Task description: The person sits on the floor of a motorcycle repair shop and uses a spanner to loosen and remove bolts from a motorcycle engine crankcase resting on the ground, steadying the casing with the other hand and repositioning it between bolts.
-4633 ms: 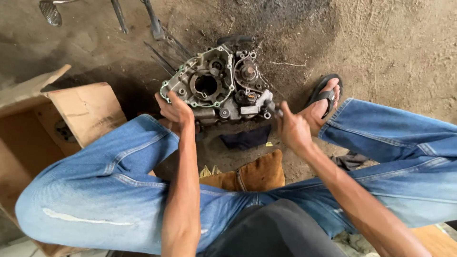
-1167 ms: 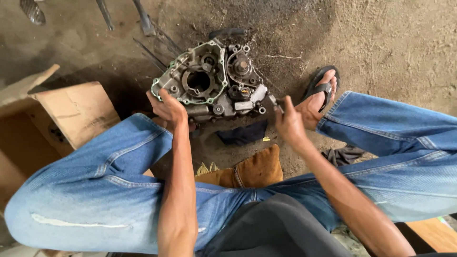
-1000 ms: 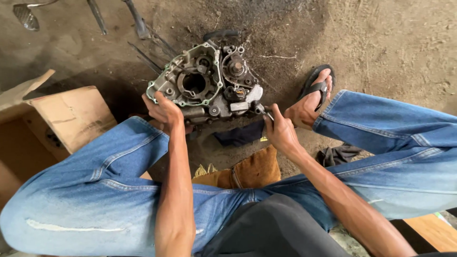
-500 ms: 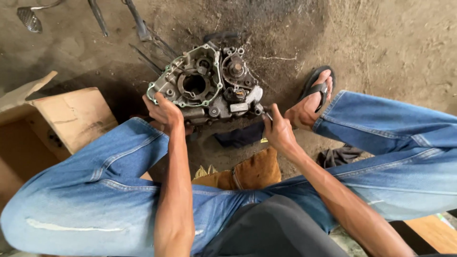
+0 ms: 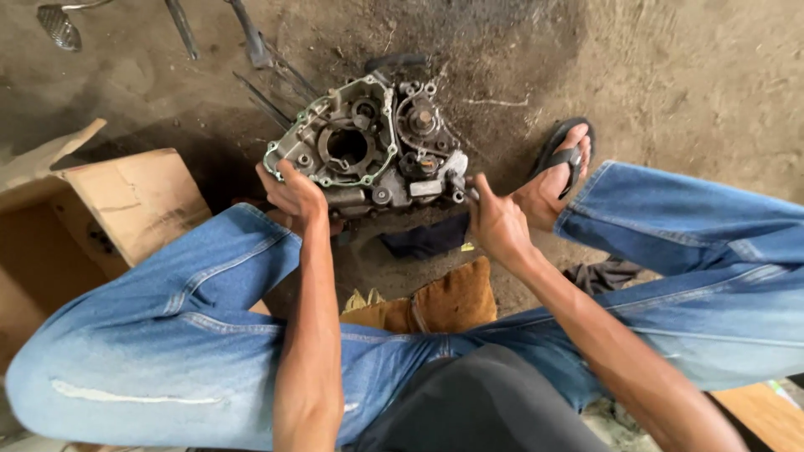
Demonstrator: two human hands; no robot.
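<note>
A greasy engine crankcase [image 5: 368,151] stands on the dirt floor [image 5: 670,75] between the person's spread knees, its open face tilted up toward the camera. The left hand [image 5: 291,191] curls its fingers over the case's lower left edge. The right hand [image 5: 496,222] is closed on the lower right corner; what it pinches there cannot be told. A cardboard box [image 5: 126,201] crowds the left side, and a sandalled foot [image 5: 559,172] lies just right. Beyond the case, metal rods [image 5: 251,38] lie well apart on the open floor.

Left hand [image 5: 293,191] covers engine case [image 5: 360,151] near corner; pedal [image 5: 60,23] cut by top edge.
</note>
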